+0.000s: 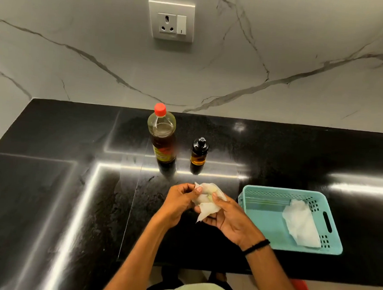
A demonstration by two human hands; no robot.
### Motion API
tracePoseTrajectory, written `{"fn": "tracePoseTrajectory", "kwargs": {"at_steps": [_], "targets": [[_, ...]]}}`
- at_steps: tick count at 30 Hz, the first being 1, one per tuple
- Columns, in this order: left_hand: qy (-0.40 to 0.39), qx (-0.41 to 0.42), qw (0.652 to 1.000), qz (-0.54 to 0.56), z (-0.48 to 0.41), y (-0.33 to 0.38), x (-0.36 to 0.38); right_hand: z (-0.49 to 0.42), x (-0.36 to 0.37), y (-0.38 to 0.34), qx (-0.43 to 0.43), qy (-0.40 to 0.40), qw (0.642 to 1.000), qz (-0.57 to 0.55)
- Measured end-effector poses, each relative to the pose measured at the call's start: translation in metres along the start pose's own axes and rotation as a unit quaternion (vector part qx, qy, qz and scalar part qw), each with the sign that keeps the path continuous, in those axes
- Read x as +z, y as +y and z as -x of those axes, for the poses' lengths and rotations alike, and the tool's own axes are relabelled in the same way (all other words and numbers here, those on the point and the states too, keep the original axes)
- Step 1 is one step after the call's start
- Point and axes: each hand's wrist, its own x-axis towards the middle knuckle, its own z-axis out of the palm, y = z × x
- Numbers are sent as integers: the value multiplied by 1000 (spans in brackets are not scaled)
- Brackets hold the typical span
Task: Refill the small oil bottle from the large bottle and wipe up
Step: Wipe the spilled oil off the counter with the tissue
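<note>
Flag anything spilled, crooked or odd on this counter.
Nothing spilled shows. Large bottle and small bottle stand upright, capped. Both hands hold a yellow-stained tissue; another tissue lies in the basket.

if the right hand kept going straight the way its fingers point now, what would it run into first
Probably the left hand. The right hand, gripping the crumpled tissue, points up-left toward it. Past that stands the large bottle, though depth is hard to judge.

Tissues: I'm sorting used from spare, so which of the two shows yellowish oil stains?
The crumpled tissue held between the left hand and right hand, blotched yellow. The other tissue, lying in the teal basket, looks plain white.
</note>
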Motion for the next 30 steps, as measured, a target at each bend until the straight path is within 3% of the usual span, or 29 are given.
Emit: {"fn": "tracePoseTrajectory", "kwargs": {"at_steps": [7, 14, 23, 27, 30], "targets": [[56, 61, 996, -35, 19, -9, -13, 12, 3, 29, -30, 143, 975, 166], [54, 99, 992, -51, 36, -23, -14, 20, 5, 51, -48, 255, 947, 191], [53, 123, 986, -104, 35, -16, -9, 25, 3, 61, -95, 298, 929, 196], [52, 127, 985, -105, 33, -22, -13, 28, 3, 57, -106, 293, 944, 110], [45, 139, 985, -95, 30, -24, -13, 28, 1, 59, -167, 339, 905, 197]]}}
